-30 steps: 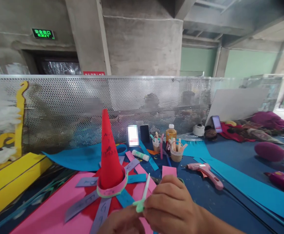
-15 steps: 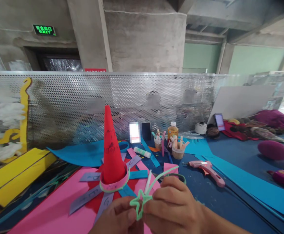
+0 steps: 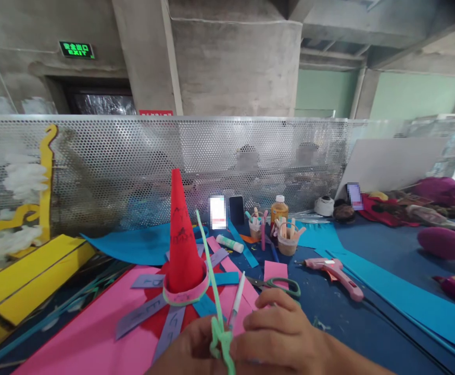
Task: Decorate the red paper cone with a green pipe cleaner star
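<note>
At the bottom of the view my left hand (image 3: pixel 184 351) and my right hand (image 3: pixel 280 338) are pinched together on a light green pipe cleaner (image 3: pixel 214 307). Its twisted end sits between my fingers and one long strand rises up and to the left. A thin white stick (image 3: pixel 237 301) also stands up from my right hand's fingers. Just behind stands a red paper cone (image 3: pixel 181 237) with a pink band at its base, on purple and blue paper strips spread over a pink sheet (image 3: pixel 90 333).
Green-handled scissors (image 3: pixel 282 285), a pink glue gun (image 3: pixel 331 271), a glue stick (image 3: pixel 229 243), cups of craft sticks (image 3: pixel 288 240), a bottle (image 3: pixel 279 210) and two phones (image 3: pixel 227 211) lie on the blue table. Yellow boards (image 3: pixel 24 281) sit at left. A perforated metal screen (image 3: pixel 134 166) runs behind.
The pipe cleaner's loose loop has been pulled out of its star shape; one strand now stands straight up to the left. My hands have sunk slightly lower in the view.
</note>
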`<state>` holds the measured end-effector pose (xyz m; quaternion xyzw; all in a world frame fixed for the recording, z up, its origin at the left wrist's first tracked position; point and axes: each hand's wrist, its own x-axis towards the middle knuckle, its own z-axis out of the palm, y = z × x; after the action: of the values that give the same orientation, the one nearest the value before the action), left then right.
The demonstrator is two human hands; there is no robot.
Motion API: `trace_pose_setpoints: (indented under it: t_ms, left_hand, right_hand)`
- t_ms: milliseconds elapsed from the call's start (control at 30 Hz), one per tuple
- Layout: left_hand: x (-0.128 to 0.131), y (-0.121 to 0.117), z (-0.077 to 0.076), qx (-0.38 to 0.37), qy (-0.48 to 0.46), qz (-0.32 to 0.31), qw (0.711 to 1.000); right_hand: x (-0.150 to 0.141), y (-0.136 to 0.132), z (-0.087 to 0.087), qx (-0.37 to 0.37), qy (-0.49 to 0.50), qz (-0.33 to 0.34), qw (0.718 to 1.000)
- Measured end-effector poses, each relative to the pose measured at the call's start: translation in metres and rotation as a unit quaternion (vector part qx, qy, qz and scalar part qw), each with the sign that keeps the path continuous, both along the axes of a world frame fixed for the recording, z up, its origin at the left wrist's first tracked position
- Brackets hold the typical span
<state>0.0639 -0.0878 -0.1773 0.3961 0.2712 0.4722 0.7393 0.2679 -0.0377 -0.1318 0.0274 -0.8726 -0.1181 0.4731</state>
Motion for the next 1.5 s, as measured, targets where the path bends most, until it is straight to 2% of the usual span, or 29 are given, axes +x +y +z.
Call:
trace_pose_setpoints:
  t_ms: [133,233,400,567,733,833,967,1100,1233,1300,1367,1433,1500]
  left_hand:
    - [0.001,-0.006,0.01,0.012,-0.026,0.043,0.999]
    - [0.001,-0.007,0.018,0.02,-0.018,0.07,0.997]
    - [0.003,-0.006,0.02,0.029,0.003,0.096,0.995]
    - [0.002,-0.005,0.019,0.052,0.049,0.131,0.989]
    - [0.003,-0.007,0.029,0.082,0.12,0.172,0.974]
    - [0.005,-0.01,0.033,0.07,0.147,0.197,0.967]
    - [0.006,-0.009,0.031,0.078,0.165,0.224,0.957]
    - [0.006,-0.006,0.026,0.091,0.177,0.252,0.947]
    - [0.004,-0.001,0.013,0.108,0.211,0.275,0.932]
    - [0.003,0.001,0.004,0.126,0.224,0.285,0.923]
    - [0.0,0.003,-0.005,0.157,0.247,0.296,0.909]
    - [-0.002,0.002,-0.01,0.188,0.284,0.305,0.889]
    - [-0.003,0.0,-0.009,0.215,0.324,0.314,0.866]
  right_hand:
    - [-0.014,0.0,-0.007,-0.099,0.057,0.004,0.993]
    - [-0.021,0.002,-0.009,-0.19,0.048,0.027,0.98]
    - [-0.022,0.004,-0.011,-0.289,0.041,0.05,0.955]
    - [-0.023,0.001,-0.014,-0.372,0.039,0.056,0.926]
    - [-0.025,0.0,-0.015,-0.465,0.021,0.04,0.884]
    - [-0.026,0.001,-0.02,-0.476,0.027,0.022,0.879]
    - [-0.027,0.002,-0.024,-0.453,0.039,-0.004,0.891]
    - [-0.028,0.0,-0.022,-0.424,0.046,-0.011,0.905]
    - [-0.028,-0.002,-0.02,-0.442,0.048,-0.022,0.896]
    - [-0.03,-0.002,-0.022,-0.475,0.052,-0.035,0.878]
    - [-0.032,-0.002,-0.025,-0.529,0.045,-0.046,0.846]
    - [-0.035,-0.001,-0.028,-0.601,0.034,-0.048,0.797]
    - [-0.037,0.0,-0.032,-0.68,0.026,-0.032,0.732]
